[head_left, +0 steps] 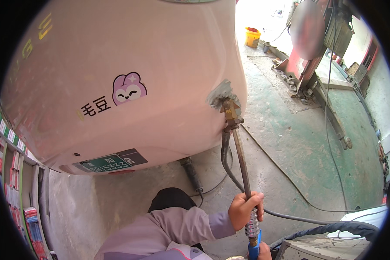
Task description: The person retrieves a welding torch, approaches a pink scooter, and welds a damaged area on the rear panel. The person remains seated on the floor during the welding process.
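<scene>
A slide-hammer dent puller (240, 156) slants up from me to the rear corner of a pink car (173, 47). Its brass head (232, 113) meets a bare, sanded grey patch (216, 94) on the bodywork. My left hand (241, 212) is closed round the puller just above its ribbed metal weight (251, 225). Below that, my right hand (264, 252), partly cut off by the lower edge, grips the blue handle (254, 250). A thick dark cable (225, 151) runs from the brass head down behind my left hand and off to the right.
A black corded power tool (191, 174) lies on the floor partly beneath the car. Cables cross the concrete at right. Beside me at lower right stands a machine (307, 250). Farther off are a lift post with a floor arm (333, 117) and a yellow bucket (252, 39). Shelves (28, 190) line the left.
</scene>
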`<state>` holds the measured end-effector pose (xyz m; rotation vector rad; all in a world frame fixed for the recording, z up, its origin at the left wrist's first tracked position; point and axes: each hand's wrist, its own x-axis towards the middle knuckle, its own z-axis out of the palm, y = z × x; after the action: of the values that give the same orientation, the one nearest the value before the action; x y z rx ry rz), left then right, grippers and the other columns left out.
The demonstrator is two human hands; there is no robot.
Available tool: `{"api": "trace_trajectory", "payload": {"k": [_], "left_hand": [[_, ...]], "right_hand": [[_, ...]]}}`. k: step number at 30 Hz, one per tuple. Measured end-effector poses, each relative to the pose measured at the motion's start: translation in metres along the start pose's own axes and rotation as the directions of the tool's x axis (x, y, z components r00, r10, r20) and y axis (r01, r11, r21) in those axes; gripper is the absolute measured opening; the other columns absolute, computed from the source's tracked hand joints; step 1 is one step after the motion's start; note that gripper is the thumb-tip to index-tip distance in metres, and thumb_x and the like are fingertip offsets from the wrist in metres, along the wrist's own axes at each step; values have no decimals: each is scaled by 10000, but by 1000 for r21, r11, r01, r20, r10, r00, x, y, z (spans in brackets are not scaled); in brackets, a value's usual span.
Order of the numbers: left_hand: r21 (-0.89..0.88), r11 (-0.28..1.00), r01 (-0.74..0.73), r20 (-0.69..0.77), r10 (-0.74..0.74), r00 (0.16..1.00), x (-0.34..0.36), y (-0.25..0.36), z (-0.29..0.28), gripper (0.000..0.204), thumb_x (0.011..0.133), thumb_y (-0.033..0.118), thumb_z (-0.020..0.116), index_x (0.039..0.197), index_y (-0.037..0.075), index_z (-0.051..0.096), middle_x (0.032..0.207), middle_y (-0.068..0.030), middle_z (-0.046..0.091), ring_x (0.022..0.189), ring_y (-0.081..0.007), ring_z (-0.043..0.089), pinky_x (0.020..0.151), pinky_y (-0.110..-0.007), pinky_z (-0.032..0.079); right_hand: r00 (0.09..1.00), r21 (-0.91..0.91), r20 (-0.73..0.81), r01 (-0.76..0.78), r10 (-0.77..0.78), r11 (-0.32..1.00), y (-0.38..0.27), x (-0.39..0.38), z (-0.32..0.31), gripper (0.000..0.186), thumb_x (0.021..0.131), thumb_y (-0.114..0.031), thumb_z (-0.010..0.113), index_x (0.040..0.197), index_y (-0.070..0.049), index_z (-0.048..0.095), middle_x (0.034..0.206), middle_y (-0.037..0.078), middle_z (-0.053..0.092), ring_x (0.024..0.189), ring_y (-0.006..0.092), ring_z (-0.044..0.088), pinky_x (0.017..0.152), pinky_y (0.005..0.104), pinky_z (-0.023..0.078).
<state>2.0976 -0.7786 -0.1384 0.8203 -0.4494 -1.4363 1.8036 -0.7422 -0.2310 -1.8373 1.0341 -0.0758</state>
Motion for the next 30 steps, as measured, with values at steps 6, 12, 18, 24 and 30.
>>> {"api": "trace_trajectory", "payload": {"k": [6, 12, 18, 24, 30], "left_hand": [[-54, 993, -107, 56, 110, 992, 11, -16, -17, 462, 1047, 429, 403, 833, 41, 531, 705, -123, 600, 659, -224, 620, 652, -357, 514], [-670, 734, 112, 292, 122, 948, 42, 58, -26, 669, 953, 754, 327, 697, 143, 413, 521, 17, 377, 446, -125, 389, 427, -302, 316], [-538, 825, 172, 499, 147, 854, 49, 61, -14, 665, 948, 776, 272, 677, 170, 318, 518, 58, 197, 425, -93, 183, 401, -276, 210], [-214, 953, -213, -151, 183, 971, 35, 48, 8, 503, 1034, 601, 372, 825, 143, 381, 615, 35, 298, 475, -86, 265, 438, -263, 261], [-246, 952, -184, -166, 146, 975, 35, 57, 4, 487, 1043, 576, 378, 830, 138, 388, 623, 31, 307, 480, -85, 270, 446, -262, 271]], "right_hand": [[992, 292, -59, -87, 109, 953, -4, 1, 6, 173, 962, -107, 468, 1030, 9, 578, 958, 248, 594, 872, 438, 568, 769, 493, 458], [993, 8, -107, 55, -54, 998, 20, -4, 9, 175, 974, -113, 444, 996, 3, 574, 968, 245, 602, 874, 434, 574, 751, 490, 457], [992, 99, -127, 23, -10, 995, 23, -6, 16, 173, 958, -105, 453, 1022, 2, 573, 983, 245, 607, 899, 426, 582, 768, 484, 463], [988, 24, -136, 78, -74, 997, 19, -7, 13, 165, 946, -92, 449, 1021, -3, 566, 966, 225, 606, 881, 392, 585, 758, 460, 472], [994, 61, -97, 48, -41, 997, 17, 0, 12, 164, 945, -92, 450, 1019, -3, 566, 963, 224, 605, 878, 390, 585, 756, 458, 472]]}}
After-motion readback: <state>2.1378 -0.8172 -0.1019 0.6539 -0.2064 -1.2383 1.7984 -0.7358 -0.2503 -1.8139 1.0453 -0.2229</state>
